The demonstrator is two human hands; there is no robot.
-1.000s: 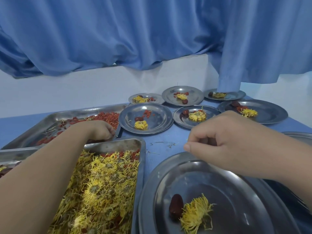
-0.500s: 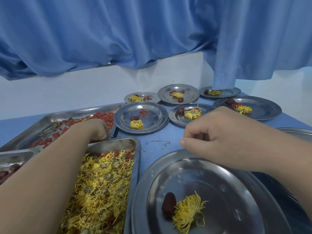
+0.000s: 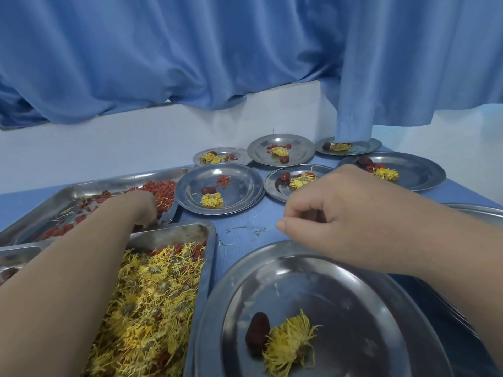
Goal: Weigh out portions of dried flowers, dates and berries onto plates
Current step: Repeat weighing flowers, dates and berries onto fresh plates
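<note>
Berries [image 3: 160, 189]: heaped at the right end of the back tray [image 3: 81, 189], on the left of the bench [image 3: 246, 213].
Left hand [image 3: 138, 208]: knuckles up at that tray's near edge, fingers down among the berries; their grip cannot be told.
Right hand [image 3: 348, 213]: over the bare bench strip, fingers clenched, nothing visible in them.
Near plate [image 3: 245, 265]: 1 date [image 3: 257, 331] touching 1 flower [image 3: 288, 344]; rim just beside the flower tray [image 3: 211, 257].
Far plates [image 3: 239, 183]: 6, rims crowded together.
</note>
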